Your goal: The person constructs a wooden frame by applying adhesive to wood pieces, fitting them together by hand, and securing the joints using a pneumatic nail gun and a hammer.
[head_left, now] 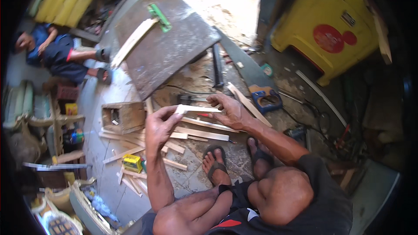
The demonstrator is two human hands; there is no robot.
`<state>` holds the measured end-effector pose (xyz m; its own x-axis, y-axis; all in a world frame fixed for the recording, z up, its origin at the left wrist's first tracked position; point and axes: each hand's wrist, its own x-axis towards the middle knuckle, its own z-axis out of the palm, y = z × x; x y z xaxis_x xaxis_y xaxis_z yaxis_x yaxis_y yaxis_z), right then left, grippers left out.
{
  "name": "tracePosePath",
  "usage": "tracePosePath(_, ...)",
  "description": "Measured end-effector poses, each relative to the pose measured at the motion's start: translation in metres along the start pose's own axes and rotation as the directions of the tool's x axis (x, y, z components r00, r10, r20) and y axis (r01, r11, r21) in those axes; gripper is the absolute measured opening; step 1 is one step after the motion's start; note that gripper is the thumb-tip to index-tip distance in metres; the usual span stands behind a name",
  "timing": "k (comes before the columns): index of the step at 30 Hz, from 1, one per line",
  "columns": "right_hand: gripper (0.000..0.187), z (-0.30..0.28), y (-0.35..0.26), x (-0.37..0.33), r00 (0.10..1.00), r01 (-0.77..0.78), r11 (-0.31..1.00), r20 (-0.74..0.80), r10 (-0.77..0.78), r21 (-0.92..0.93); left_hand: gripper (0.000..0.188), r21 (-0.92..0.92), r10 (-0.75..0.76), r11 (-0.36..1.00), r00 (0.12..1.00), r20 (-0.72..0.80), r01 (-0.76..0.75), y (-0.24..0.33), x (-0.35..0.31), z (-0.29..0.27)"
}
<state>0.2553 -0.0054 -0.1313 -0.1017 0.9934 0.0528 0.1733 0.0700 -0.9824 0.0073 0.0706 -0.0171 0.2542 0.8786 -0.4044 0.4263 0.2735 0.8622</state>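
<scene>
A short, pale wooden strip [201,109] is held level above the floor between my two hands. My left hand [162,122] pinches its left end, where a small white piece shows at the fingertips. At the strip's right end is my right hand [231,111], its fingers curled round it and the index finger bent above. A thin red tip [203,114] sticks out beside the right fingers; what it belongs to is hidden. Just below lie more wooden strips [204,134], side by side on the floor.
A wooden board [174,39] bears a green-headed tool [159,17]. Around me are a wooden box [123,117], a yellow box [132,162], a handsaw with a blue handle [266,99], a power tool [296,134] and a yellow plastic stool [326,26]. Another person [61,52] sits at the far left.
</scene>
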Motion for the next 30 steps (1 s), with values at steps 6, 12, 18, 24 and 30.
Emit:
tracePosePath(6, 0.033, -0.039, 0.024, -0.124, 0.867, -0.386, 0.897, -0.417, 0.272, -0.217, 0.033, 0.045, 0.006, 0.999, 1.000, 0.015, -0.007, 0.006, -0.008, 0.004)
tracePosePath(12, 0.048, -0.050, 0.058, -0.271, 0.509, -0.839, 0.402, -0.791, 0.339, -0.367, 0.033, 0.081, -0.003, 0.997, 1.000, 0.024, 0.001, -0.001, -0.009, 0.001)
tracePosePath(18, 0.046, -0.043, 0.076, -0.304, 0.322, -0.944, 0.229, -0.816, 0.480, -0.237, 0.032, 0.111, -0.010, 0.994, 0.998, 0.064, 0.003, 0.003, -0.008, 0.006)
tracePosePath(24, 0.044, -0.048, 0.079, -0.303, 0.327, -0.942, 0.232, -0.808, 0.490, -0.241, 0.032, 0.182, 0.007, 0.983, 0.998, 0.065, -0.019, 0.009, -0.014, 0.007)
tracePosePath(30, 0.043, -0.052, 0.078, -0.307, 0.322, -0.944, 0.226, -0.807, 0.494, -0.238, 0.032, 0.161, -0.009, 0.987, 0.996, 0.086, -0.005, 0.008, -0.018, 0.010)
